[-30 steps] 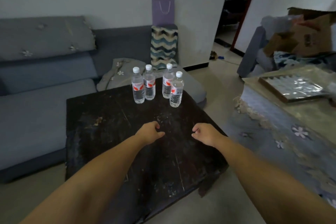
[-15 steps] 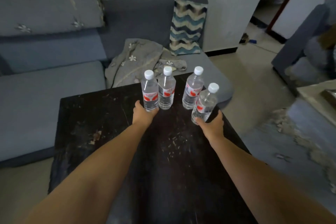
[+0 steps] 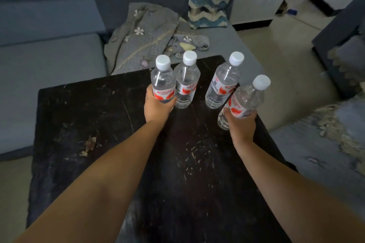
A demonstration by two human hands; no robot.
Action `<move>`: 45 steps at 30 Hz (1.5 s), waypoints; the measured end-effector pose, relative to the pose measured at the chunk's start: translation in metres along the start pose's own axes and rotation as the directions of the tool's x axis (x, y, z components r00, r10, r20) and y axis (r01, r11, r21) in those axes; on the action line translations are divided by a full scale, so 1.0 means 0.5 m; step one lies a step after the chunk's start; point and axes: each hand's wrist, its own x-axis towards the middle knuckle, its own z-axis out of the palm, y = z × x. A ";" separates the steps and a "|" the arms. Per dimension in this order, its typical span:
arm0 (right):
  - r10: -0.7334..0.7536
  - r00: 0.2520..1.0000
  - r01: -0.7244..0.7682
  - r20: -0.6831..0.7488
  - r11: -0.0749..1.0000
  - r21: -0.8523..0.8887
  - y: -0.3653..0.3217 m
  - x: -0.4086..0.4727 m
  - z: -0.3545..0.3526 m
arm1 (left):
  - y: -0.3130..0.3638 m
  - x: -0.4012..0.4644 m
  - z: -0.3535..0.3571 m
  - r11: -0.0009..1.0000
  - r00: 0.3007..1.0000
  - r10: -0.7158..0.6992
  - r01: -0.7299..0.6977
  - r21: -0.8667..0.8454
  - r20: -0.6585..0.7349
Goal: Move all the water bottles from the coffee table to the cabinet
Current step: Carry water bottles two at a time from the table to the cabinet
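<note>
Scratched dark coffee table [image 3: 98, 124] before a grey sofa [image 3: 49, 65], pale floor [image 3: 276, 55]

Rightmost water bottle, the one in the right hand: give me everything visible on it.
The clear plastic water bottle with white screw cap has a red and white label round its middle and looks full. It tilts, cap toward the right. The right hand grips its lower half. Whether its base touches the scratched black coffee table is unclear.
</note>
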 end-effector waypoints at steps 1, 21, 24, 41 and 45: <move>-0.010 1.000 0.010 0.012 0.999 -0.035 0.001 0.001 -0.009 | 0.001 -0.012 -0.005 1.000 1.000 -0.002 0.002 0.012 0.005; 0.134 0.959 -0.106 0.251 0.987 -0.122 0.232 -0.358 -0.427 | -0.029 -0.587 -0.001 0.964 0.873 -0.158 0.035 0.264 0.461; 0.155 0.967 -0.132 0.204 0.984 -0.123 0.305 -0.419 -0.524 | -0.046 -0.686 0.002 0.957 0.817 -0.129 -0.047 0.287 0.562; 0.377 0.877 -0.287 -0.297 0.908 0.304 0.432 -0.928 -0.742 | -0.020 -1.052 -0.007 0.838 0.128 -0.042 -0.536 0.105 0.991; 0.420 0.838 -0.283 -0.347 0.880 0.382 0.465 -1.081 -0.710 | -0.049 -1.109 -0.054 0.794 -0.043 -0.084 -0.606 0.041 0.996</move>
